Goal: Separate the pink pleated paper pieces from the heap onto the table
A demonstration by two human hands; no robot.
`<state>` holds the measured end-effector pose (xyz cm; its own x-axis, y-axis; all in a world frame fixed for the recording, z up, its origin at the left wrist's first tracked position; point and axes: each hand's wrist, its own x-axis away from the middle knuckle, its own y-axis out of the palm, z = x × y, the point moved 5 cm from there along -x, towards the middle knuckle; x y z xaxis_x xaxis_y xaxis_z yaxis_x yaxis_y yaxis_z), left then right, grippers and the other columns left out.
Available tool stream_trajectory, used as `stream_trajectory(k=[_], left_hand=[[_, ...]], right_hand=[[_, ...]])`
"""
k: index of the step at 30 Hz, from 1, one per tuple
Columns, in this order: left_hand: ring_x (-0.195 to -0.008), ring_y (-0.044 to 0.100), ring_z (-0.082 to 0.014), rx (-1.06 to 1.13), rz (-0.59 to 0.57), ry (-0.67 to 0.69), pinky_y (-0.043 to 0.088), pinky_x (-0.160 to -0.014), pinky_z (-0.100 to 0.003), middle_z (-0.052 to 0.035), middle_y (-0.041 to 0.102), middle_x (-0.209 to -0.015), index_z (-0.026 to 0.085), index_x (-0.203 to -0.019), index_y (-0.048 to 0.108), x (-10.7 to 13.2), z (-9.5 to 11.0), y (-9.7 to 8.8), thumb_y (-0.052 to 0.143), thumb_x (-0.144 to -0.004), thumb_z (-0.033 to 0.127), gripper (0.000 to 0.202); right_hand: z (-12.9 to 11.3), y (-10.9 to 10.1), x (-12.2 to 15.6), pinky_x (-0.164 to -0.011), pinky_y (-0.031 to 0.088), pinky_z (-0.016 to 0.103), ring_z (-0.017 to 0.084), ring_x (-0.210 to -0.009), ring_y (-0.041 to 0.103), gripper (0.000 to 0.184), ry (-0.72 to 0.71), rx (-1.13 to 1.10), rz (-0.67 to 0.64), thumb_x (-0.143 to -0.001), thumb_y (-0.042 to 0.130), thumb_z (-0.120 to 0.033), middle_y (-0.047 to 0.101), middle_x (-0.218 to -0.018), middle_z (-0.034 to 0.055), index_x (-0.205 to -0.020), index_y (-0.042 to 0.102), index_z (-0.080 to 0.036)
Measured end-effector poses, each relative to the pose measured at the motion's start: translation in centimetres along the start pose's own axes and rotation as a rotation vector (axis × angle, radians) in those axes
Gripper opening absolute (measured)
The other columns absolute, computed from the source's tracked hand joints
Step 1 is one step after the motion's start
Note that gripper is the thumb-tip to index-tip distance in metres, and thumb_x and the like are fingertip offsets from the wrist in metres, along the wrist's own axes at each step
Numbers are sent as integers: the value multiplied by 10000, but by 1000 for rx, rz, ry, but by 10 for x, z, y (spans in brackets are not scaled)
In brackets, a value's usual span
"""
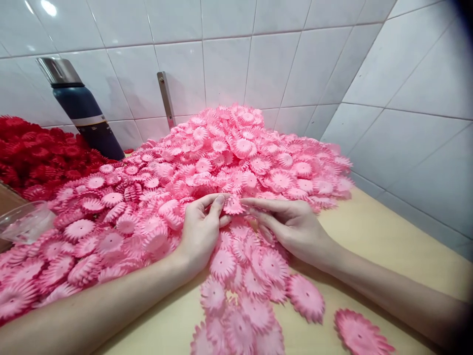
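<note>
Between my two hands is a small pink flower-shaped disc (233, 204) with a fringed edge. My left hand (205, 222) pinches its left side between thumb and fingers. At its right side, the fingertips of my right hand (286, 222) are closed together, with the index finger stretched toward the disc; whether they grip it or only touch it is hard to see. Below the hands, a loose spread of similar pink discs (254, 281) lies on the table. Behind them rises a large heap of the same pink discs (244, 148), many with a small centre hole.
A dark blue bottle (88, 111) with a steel cap leans beside a red heap (44, 158) at the left. A clear plastic cup (27, 222) lies at the left edge. White tiled walls (229, 64) border the wooden table (391, 246); a metal bracket (165, 98) stands against them.
</note>
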<state>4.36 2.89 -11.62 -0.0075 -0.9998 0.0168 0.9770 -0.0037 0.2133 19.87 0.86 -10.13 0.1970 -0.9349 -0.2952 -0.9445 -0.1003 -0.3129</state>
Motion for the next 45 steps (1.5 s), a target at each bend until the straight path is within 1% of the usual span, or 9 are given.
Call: stream_trajectory(k=[5,11,16,20,23,30,38,41,45], left_hand=[[-886,651,-153,205,100,21,544,-837,-292,-74,681,-943,112,-812,687,-6,0,-5,603,-838,206,128],[-964,610,-170,118,-75,30,544,-858,-326,-49,646,-1029,161,-908,701,4,7,7,596,-822,208,144],[-1005,608,-195,-131,-158,166,542,-799,-287,-71,648,-1083,178,-892,738,10,16,10,493,-829,117,260],[-969,628,-175,-354,-248,386,504,-873,-292,-64,678,-1004,192,-905,745,16,27,15,531,-844,104,240],[-929,640,-169,-399,-291,447,515,-832,-278,-64,687,-971,186,-913,731,19,29,18,557,-842,102,206],[-950,637,-175,-305,-255,369,512,-857,-295,-61,682,-1003,180,-1041,649,14,21,14,608,-834,150,214],[-1088,616,-224,-275,-287,299,488,-949,-356,-97,668,-1176,191,-1100,682,13,20,15,661,-803,193,298],[-1007,655,-211,-215,-298,249,515,-903,-330,-80,717,-1072,198,-1021,726,12,20,17,667,-799,199,230],[-844,673,-164,-103,-126,154,545,-816,-279,-51,740,-899,170,-903,745,7,15,8,719,-755,233,163]], right_hand=[[-6,1,0,-873,560,331,238,-1144,607,393,-37,20,-30,-841,550,-157,665,-1222,37,-1213,644,-240],[-10,-9,2,-692,593,335,222,-916,657,261,-86,35,142,-813,659,-276,674,-1110,83,-1069,675,-228],[-18,-3,4,-694,561,351,233,-906,625,115,-254,166,133,-792,692,-266,669,-942,88,-894,690,-214],[-10,-5,0,-683,521,359,211,-764,628,165,-104,154,171,-790,691,-348,689,-831,75,-823,689,-187],[-2,-6,-3,-623,499,324,191,-702,619,184,3,45,151,-776,704,-365,689,-776,56,-797,692,-183],[-2,-4,-6,-757,510,333,204,-860,636,131,-77,-41,46,-815,671,-321,679,-896,62,-804,690,-192],[-9,-2,-2,-743,500,313,179,-816,591,113,-65,-127,-39,-850,618,-293,634,-859,41,-791,647,-201],[-3,-2,-1,-673,487,285,159,-749,574,121,23,-229,-44,-843,618,-308,623,-820,31,-795,643,-199],[1,-4,-2,-592,451,249,128,-657,541,137,81,-258,-5,-810,639,-301,599,-741,10,-740,629,-184]])
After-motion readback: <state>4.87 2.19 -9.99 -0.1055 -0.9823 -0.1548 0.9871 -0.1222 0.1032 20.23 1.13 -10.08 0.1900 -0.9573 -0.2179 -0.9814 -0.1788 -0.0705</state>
